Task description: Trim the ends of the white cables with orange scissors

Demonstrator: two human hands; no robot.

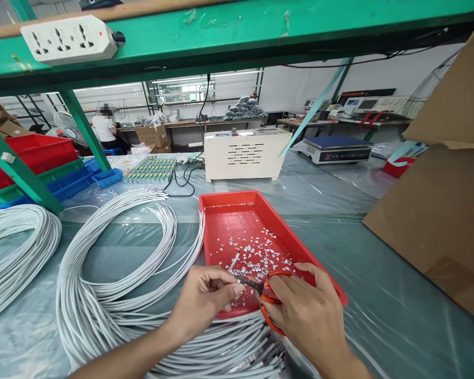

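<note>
My right hand grips a pair of scissors by the orange handles. Their dark blades point left, up against the fingertips of my left hand. A thin white cable sticks up out of my left hand's pinch; where the blades meet it is hidden by the fingers. Both hands are over the near end of a red tray, which has many small white scraps scattered on its floor. Below and left of my hands lies a big looped bundle of white cables, its near ends gathered under my wrists.
Another coil of white cable lies at far left. Behind the tray stand a cream metal box and a weighing scale. Cardboard rises at right. A green shelf beam crosses overhead. A person sits far back.
</note>
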